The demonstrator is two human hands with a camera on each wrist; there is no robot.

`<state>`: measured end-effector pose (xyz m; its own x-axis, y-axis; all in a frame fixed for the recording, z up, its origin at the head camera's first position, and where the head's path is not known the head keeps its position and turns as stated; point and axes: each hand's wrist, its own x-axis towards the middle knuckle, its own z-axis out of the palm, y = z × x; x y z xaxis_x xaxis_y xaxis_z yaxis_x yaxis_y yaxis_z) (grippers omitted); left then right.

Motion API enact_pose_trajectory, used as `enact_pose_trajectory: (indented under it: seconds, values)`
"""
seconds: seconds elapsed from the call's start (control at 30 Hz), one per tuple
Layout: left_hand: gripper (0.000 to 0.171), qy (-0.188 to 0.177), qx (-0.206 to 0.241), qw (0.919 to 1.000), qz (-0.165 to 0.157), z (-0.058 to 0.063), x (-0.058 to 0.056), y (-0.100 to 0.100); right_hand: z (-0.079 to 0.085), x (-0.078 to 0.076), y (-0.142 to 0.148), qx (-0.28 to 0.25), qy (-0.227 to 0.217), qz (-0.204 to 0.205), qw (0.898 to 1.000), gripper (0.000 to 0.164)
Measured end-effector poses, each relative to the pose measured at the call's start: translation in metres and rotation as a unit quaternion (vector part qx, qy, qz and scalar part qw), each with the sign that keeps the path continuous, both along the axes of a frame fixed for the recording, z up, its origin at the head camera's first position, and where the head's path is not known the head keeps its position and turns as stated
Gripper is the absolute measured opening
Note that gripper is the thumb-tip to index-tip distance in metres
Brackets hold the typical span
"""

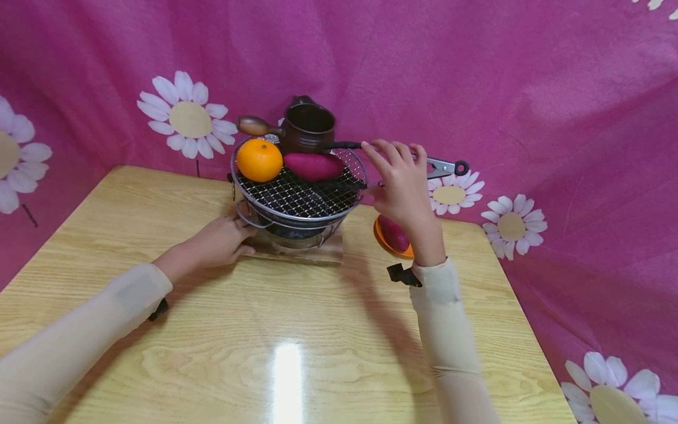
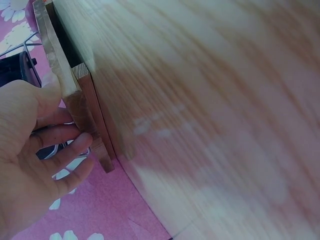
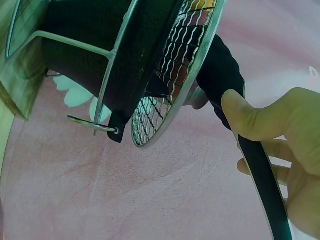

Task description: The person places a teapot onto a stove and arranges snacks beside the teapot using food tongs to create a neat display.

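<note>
My right hand (image 1: 401,185) holds a pair of tongs (image 1: 441,169) by its arms, thumb on one black-edged arm in the right wrist view. The black tips stand spread either side of a purple sweet potato (image 1: 313,166) on the wire grill rack (image 1: 296,200). Beside the sweet potato sits an orange (image 1: 259,160); behind is a dark brown pot (image 1: 309,126) with a wooden handle. My left hand (image 1: 221,240) grips the left edge of the wooden board (image 2: 77,102) under the round grill (image 3: 95,45), thumb and fingers at its edge.
An orange dish (image 1: 378,235) with another purple item (image 1: 394,234) in it stands right of the grill, partly behind my right wrist. The wooden table (image 1: 318,318) ends at a pink curtain (image 1: 402,70) with daisies close behind the grill.
</note>
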<state>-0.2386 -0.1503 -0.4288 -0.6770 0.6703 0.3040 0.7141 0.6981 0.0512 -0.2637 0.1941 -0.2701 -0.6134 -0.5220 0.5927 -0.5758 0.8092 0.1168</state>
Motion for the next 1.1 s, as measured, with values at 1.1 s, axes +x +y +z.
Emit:
enact_pose_trajectory:
  seconds: [1.1]
  values:
    - [0.026,0.014,0.017,0.9997,-0.005,0.0,0.002,-0.001,-0.017,-0.004,0.039,-0.162,0.038,-0.029,0.986,0.082]
